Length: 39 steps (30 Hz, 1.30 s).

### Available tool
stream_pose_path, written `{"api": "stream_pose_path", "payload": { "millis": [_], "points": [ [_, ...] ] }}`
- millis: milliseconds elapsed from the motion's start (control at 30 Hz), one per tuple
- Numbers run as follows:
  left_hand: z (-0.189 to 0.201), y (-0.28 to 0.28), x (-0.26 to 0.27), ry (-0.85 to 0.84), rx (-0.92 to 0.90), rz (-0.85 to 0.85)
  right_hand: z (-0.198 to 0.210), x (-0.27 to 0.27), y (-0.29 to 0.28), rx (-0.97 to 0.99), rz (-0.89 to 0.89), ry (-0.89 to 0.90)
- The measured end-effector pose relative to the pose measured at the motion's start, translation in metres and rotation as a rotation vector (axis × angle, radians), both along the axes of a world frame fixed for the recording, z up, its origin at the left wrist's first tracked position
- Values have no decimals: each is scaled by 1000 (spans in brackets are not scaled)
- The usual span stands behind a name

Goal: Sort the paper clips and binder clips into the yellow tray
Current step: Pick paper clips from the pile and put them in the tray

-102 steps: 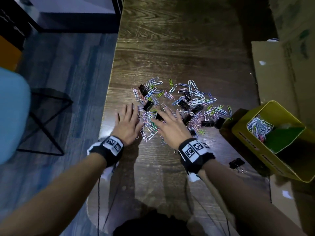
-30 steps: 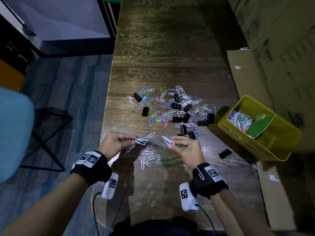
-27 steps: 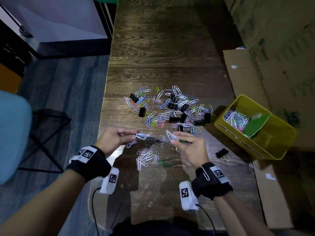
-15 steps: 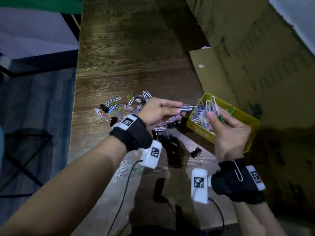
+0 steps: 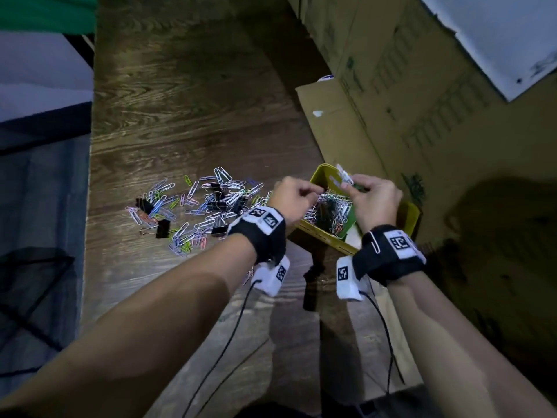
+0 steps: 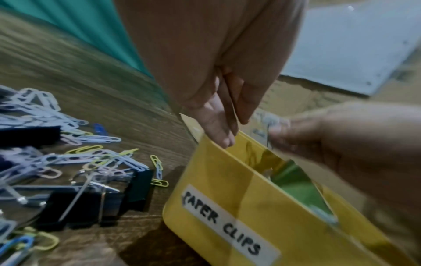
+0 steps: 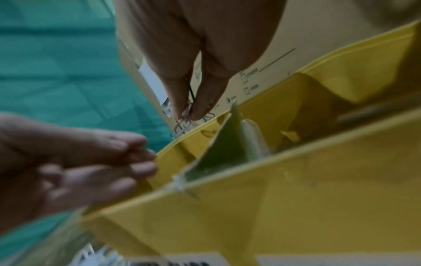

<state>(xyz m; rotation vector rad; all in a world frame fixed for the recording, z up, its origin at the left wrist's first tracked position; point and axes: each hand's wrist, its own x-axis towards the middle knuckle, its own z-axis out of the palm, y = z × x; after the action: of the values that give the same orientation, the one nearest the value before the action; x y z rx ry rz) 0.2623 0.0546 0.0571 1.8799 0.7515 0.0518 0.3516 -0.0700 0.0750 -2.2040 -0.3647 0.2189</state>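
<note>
My right hand (image 5: 349, 184) pinches a few paper clips (image 5: 343, 175) between thumb and finger, over the far end of the yellow tray (image 5: 319, 233). The right wrist view shows this pinch (image 7: 188, 113) just above the tray's rim (image 7: 273, 207). My left hand (image 5: 301, 193) hovers over the tray's left end, its fingers (image 6: 218, 129) pointing down with nothing between them. Many paper clips (image 5: 331, 212) lie in the compartment labelled "PAPER CLIPS" (image 6: 223, 221), beside a green divider (image 6: 296, 187). A loose pile of coloured paper clips (image 5: 205, 206) and black binder clips (image 5: 162, 228) lies on the wooden table (image 5: 180, 101).
Cardboard boxes (image 5: 422, 101) stand along the table's right side, right behind the tray. The table's left edge drops to the floor (image 5: 45, 191). Camera cables (image 5: 229, 342) trail from both wrists across the near table. A binder clip (image 6: 91, 207) lies close to the tray's left wall.
Both hands carried paper clips from the near table to the tray. The left hand's clips are gone from its fingers; the right hand still pinches its clips, now further over the tray.
</note>
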Motion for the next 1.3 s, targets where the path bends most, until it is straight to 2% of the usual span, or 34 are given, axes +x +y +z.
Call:
{"api": "stream_pose_path", "payload": {
  "millis": [67, 133, 200, 300, 400, 500, 567, 700, 767, 833, 933, 1000, 1100, 1167, 1233, 1300],
  "points": [
    [3, 14, -14, -92, -219, 137, -8, 1, 7, -188, 136, 19],
    [7, 33, -34, -168, -306, 237, -17, 1, 13, -353, 268, 56],
    [9, 55, -64, -174, -307, 304, -24, -1, 17, -468, 387, 96],
    [2, 92, -122, -37, -186, 325, -28, -5, 20, -531, 501, 86],
    [-15, 118, -181, 132, 48, 208, -22, -15, 22, -484, 504, 1],
    [-32, 120, -221, 306, 338, 84, -7, -45, 28, -262, 522, -184],
    [-44, 110, -242, 372, 500, 58, -1, -75, 34, -136, 617, -260],
    [-78, 68, -275, 416, 541, -150, -24, -147, 42, -101, 1005, -183],
    [-91, 47, -289, 459, 536, -250, -45, -180, 47, -204, 1211, -114],
    [-94, 29, -299, 461, 537, -256, -63, -205, 51, -361, 1332, -75],
    [-92, 20, -314, 295, 575, -236, -80, -229, 56, -618, 1350, -125],
    [-84, 26, -321, 240, 577, -165, -86, -239, 57, -683, 1336, -171],
    [-75, 33, -329, 365, 572, -26, -91, -251, 50, -654, 1368, -222],
    [-76, 32, -332, 468, 527, -17, -93, -255, 45, -591, 1368, -276],
    [-80, 26, -331, 458, 459, -36, -92, -254, 48, -564, 1316, -299],
    [-86, 22, -327, 372, 401, -30, -95, -252, 59, -577, 1256, -292]
  ]
}}
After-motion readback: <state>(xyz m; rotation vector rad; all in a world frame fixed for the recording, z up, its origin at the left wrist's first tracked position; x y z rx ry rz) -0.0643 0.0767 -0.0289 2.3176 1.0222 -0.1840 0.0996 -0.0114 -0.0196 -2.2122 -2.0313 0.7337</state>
